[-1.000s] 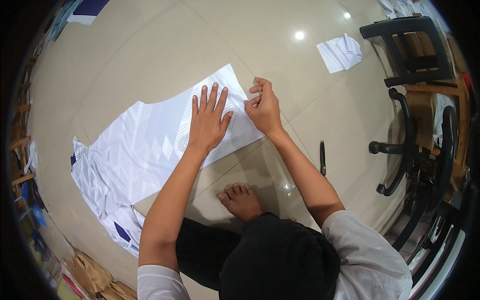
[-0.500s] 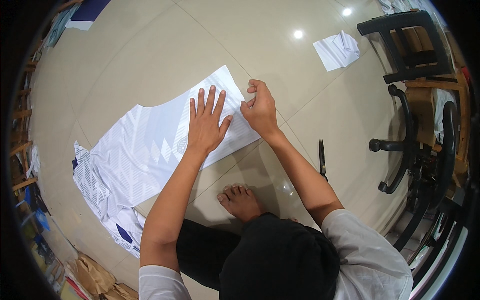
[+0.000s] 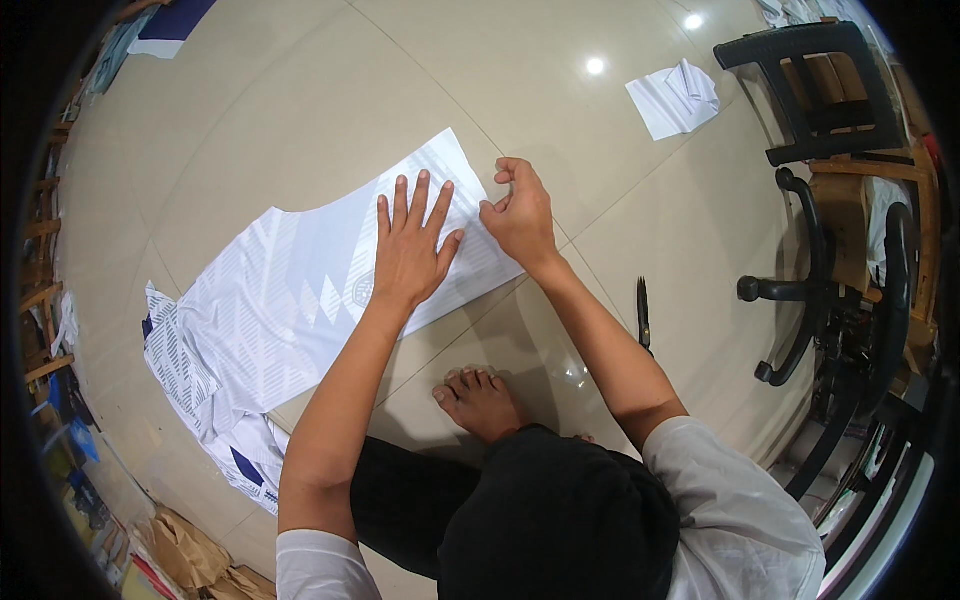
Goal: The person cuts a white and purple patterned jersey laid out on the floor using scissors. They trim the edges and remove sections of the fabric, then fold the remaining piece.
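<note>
On floor (image 3: 300,110), left hand (image 3: 410,250) splayed on white cloth (image 3: 265,290), right hand (image 3: 524,218) curled, hold unclear

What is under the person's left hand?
The left hand lies spread on the white patterned cloth, which shows around it; the patch directly beneath is covered and cannot be seen.

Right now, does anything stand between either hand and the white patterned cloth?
Nothing visible does. The left hand lies spread on the white patterned cloth, and the right hand is at its right edge with no object between. A dark pointed tool lies farther right.
</note>
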A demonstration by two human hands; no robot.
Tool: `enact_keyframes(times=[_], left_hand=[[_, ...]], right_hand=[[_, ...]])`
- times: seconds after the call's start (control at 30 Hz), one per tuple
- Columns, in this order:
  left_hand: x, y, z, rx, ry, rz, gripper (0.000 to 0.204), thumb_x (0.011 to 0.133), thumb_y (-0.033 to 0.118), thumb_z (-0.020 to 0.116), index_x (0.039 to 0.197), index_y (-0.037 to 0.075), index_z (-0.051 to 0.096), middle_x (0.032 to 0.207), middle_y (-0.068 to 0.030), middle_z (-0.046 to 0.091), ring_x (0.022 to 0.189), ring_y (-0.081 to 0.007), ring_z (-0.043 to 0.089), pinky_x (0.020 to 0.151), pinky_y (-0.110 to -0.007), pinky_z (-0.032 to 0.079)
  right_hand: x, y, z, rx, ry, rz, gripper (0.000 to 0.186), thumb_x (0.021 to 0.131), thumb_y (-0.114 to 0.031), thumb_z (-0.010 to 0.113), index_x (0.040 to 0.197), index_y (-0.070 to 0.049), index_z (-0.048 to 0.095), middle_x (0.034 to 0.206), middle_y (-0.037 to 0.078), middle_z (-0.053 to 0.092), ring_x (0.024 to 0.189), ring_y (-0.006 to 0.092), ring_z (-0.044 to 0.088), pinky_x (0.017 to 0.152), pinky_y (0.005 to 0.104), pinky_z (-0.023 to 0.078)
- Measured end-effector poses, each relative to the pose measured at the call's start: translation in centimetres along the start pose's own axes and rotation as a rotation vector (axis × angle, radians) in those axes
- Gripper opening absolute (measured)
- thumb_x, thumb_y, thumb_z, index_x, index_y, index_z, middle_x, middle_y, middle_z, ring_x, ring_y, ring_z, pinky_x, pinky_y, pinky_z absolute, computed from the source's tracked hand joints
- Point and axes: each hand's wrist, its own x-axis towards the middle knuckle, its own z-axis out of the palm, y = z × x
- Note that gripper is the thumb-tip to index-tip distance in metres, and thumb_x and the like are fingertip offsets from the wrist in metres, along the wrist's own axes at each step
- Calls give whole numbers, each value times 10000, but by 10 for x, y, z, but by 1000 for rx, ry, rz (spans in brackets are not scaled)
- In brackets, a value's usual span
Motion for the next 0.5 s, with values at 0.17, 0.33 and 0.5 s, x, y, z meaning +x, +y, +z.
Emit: enact_keyframes(times=[0.17, 0.33, 0.5], left_hand=[[-2, 3, -3, -22, -27, 42, 690, 1122, 471, 581, 1752, 264, 389, 1837, -177, 265, 1697, -467, 174, 1364, -656, 136], [-5, 4, -2, -19, -17, 57, 718, 1104, 463, 617, 1752, 262, 386, 1833, -177, 271, 1691, -474, 188, 1356, -666, 153], [-4, 5, -1, 11, -18, 66, 737, 1103, 510, 598, 1758, 259, 373, 1839, -173, 258, 1697, -460, 177, 1361, -658, 146]], right_hand=[[1, -3, -11, 66, -77, 83, 597, 863, -35, 872, 1391, 43, 604, 1218, 166, 705, 772, 160, 721, 712, 318, 596], [-13, -5, -23, 52, -142, 90, 599, 870, -8, 866, 1398, 25, 585, 1232, 182, 689, 791, 235, 761, 724, 356, 612], [-26, -2, -24, 57, -134, 110, 615, 859, 40, 851, 1404, 16, 567, 1242, 195, 672, 805, 270, 784, 723, 365, 621]])
